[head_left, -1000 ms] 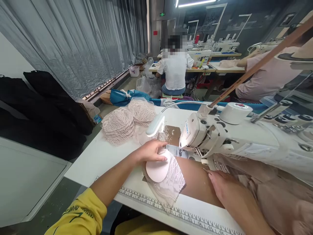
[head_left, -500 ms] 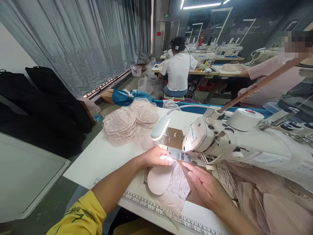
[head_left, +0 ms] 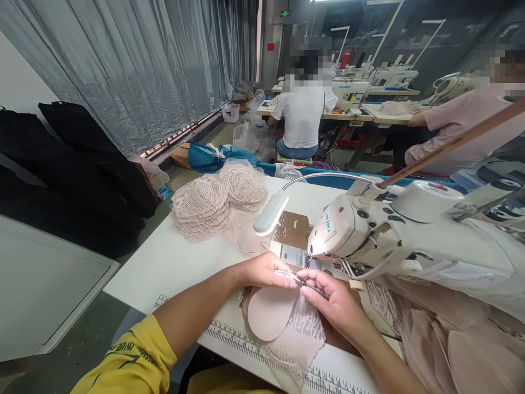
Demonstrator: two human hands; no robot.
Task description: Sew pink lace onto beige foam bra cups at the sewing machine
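My left hand (head_left: 270, 269) pinches the upper edge of a lace bra cup (head_left: 273, 313), pale beige with a smooth rounded pad and a lace panel (head_left: 309, 314) hanging to its right. In my right hand (head_left: 330, 298) are slim metal thread snips (head_left: 315, 288), their tip at the edge of the lace beside my left fingertips. Both hands are close together over the table, just in front of the sewing machine (head_left: 340, 224). The exact spot where the tip meets the fabric is partly hidden by fingers.
Stacked lace cups (head_left: 200, 208) lie at the table's far left. A lamp (head_left: 270, 213) on a bent neck hangs over the needle area. Beige mesh fabric (head_left: 447, 334) is heaped at right. A printed ruler (head_left: 246, 342) runs along the front edge. Two people sit at machines beyond.
My right hand has moved left and up to meet my left fingertips, and the snips now show in its grip. The bra cup has shifted slightly down and right.
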